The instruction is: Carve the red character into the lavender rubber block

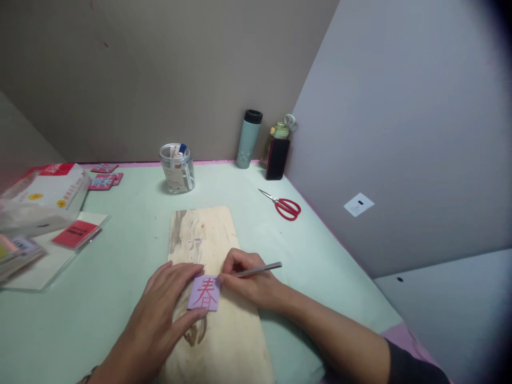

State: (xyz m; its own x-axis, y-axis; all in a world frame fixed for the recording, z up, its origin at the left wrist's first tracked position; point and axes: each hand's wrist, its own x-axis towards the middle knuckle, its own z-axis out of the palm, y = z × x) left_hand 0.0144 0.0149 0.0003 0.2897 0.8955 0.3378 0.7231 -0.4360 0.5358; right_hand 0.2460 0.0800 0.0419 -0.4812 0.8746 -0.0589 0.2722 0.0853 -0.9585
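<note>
Two hands are working one purple square (204,293): the left hand (166,298) pinning its edges, the right hand (250,277) gripping one metallic pen (262,269) beside it.

A small purple square (204,294) is lying flat on the pale wooden board (236,341), showing a red character (207,292), while a slim silver tool (261,269) is slanting rightward from near its far right corner

Grey-brown wall (172,69); pale bluish wall (392,133); mint-green tabletop (116,250)
</note>
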